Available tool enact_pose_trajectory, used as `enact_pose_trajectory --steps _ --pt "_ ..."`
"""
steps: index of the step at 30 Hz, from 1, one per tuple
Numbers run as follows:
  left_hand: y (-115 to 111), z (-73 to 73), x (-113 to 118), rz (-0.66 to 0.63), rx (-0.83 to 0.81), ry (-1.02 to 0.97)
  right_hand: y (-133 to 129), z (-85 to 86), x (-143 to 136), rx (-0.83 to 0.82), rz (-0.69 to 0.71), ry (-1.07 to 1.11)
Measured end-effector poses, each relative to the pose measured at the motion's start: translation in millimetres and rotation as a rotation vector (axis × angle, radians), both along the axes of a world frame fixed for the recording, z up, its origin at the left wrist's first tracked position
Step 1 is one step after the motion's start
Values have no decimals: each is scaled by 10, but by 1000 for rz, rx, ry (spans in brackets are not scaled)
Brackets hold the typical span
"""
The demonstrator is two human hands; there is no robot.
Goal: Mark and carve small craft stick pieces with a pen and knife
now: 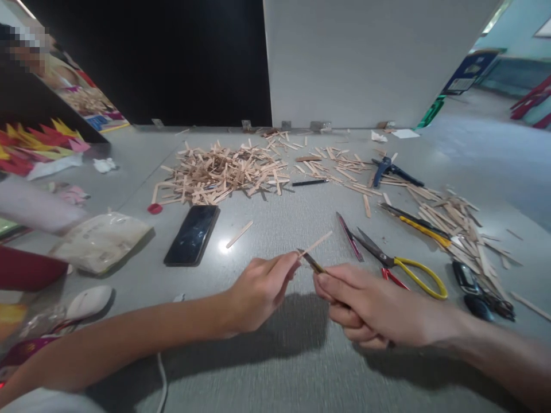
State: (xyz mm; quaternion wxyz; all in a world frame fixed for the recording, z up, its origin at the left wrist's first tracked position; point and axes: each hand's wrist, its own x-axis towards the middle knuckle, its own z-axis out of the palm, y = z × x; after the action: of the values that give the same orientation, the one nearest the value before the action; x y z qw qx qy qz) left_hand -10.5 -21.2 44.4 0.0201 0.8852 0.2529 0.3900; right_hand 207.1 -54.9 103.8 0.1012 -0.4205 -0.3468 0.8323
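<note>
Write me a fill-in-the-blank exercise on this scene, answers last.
The right hand holds a knife, while the ____ hand holds a thin wooden stick.
The scissors have handles coloured ____.
The phone lies with its screen facing ____.
The computer mouse is coloured ____.
Missing words: left; yellow; up; white.

Glossy black phone [192, 236]; matt wood sticks [224, 169]; pouch [103, 241], perhaps plastic

Both forearms reach inward, the left hand [260, 292] pinching, the right hand [365, 304] curled with fingers closed.
</note>
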Motion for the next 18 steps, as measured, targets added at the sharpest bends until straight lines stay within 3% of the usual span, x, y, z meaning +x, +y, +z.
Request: enact_pose_trajectory --steps 5,7,11,18 --pt "40 -52 24 -44 -96 -18 -84 -175 -286 114 -217 -164" --pt "52 -77 27 -55 -104 -27 -72 -194 -299 88 -202 -179" --pt "70 -75 27 -50 -67 -58 39 -112 -140 -1 -20 -72" --pt "54 -73 65 -59 -195 -62 -35 -146 -312 -26 -158 -152"
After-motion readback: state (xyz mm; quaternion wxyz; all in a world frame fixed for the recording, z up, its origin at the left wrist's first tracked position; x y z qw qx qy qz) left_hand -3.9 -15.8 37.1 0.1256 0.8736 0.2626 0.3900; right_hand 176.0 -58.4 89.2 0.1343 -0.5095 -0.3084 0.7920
